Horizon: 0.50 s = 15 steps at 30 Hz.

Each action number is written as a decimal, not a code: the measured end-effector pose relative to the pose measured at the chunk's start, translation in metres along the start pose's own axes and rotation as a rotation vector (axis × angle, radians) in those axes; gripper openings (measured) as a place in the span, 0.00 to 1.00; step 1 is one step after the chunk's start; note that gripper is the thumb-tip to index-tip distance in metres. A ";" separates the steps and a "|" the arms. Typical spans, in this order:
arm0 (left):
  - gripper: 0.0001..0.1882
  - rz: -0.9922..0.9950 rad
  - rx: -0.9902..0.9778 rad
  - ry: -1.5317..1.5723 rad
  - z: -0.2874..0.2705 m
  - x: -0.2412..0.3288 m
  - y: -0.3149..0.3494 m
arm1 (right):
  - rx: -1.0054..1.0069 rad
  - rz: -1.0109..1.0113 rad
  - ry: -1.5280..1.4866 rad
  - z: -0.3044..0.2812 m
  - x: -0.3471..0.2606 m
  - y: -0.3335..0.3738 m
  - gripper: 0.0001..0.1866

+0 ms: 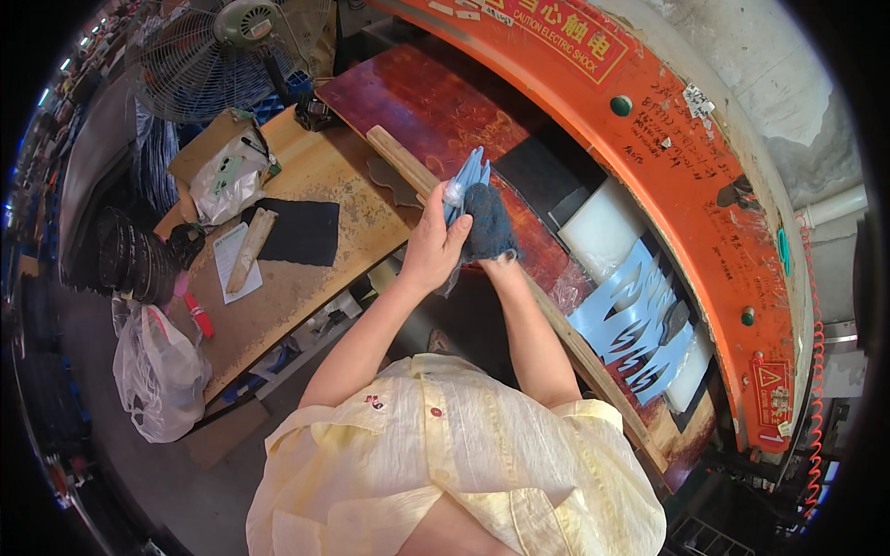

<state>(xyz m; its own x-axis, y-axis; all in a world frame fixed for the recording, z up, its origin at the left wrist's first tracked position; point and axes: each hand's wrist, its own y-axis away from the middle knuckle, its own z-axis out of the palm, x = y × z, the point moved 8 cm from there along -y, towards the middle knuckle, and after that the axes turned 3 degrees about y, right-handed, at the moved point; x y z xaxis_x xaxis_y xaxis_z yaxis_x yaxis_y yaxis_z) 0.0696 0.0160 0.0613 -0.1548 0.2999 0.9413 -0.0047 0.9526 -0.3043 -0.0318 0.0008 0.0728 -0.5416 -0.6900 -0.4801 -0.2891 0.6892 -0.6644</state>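
In front of my chest, my left hand (434, 243) is closed around a bundle of thin light-blue cut pieces (476, 167), their pointed ends sticking up. Clear plastic shows at the bundle and hangs below it. My right hand (489, 222), in a dark knitted glove, presses against the same bundle from the right; its fingertips are partly hidden. To the right, a light-blue sheet (593, 321) with several leaf-shaped cut-outs lies over a white board (607, 224). A small dark piece (675, 321) rests on that sheet.
An orange machine beam (667, 139) curves along the right above the reddish worktop (408, 88). A wooden bar (400, 157) edges it. On the left table (306, 287) lie a black sheet (311, 232), a wooden stick (250, 250) and an open box (199, 153). A fan (246, 23) stands behind.
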 end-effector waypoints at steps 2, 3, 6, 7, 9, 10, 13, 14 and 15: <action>0.26 0.012 -0.008 -0.023 -0.002 0.001 -0.002 | -0.013 -0.101 -0.051 -0.006 -0.003 -0.005 0.16; 0.26 0.007 0.016 -0.037 -0.004 0.000 -0.003 | -0.084 -0.082 -0.080 -0.002 0.001 -0.007 0.16; 0.25 -0.022 0.047 -0.089 -0.010 -0.004 -0.004 | -0.189 -0.101 -0.196 0.007 0.007 -0.010 0.16; 0.26 -0.036 0.031 -0.104 -0.009 -0.005 -0.004 | -0.231 -0.053 -0.159 0.012 0.012 -0.010 0.16; 0.27 -0.031 0.003 -0.121 -0.008 -0.006 -0.004 | -0.327 0.060 -0.082 0.025 0.022 -0.007 0.16; 0.27 -0.001 0.010 -0.121 -0.009 -0.003 -0.004 | -0.284 0.023 -0.094 0.025 0.019 -0.008 0.16; 0.29 0.002 0.002 -0.188 -0.011 -0.002 -0.009 | -0.213 -0.033 -0.113 0.018 0.014 -0.010 0.15; 0.29 -0.027 -0.005 -0.179 -0.012 -0.004 -0.011 | -0.215 -0.051 -0.104 0.014 0.014 -0.010 0.15; 0.28 -0.056 -0.013 -0.169 -0.014 -0.006 -0.014 | -0.245 -0.074 -0.092 0.013 0.014 -0.010 0.14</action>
<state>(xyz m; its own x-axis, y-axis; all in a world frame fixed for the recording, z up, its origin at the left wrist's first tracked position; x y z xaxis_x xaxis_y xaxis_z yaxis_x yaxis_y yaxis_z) 0.0849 0.0019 0.0620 -0.3182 0.2345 0.9186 -0.0054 0.9684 -0.2492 -0.0263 -0.0184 0.0656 -0.4410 -0.7502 -0.4926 -0.5137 0.6611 -0.5469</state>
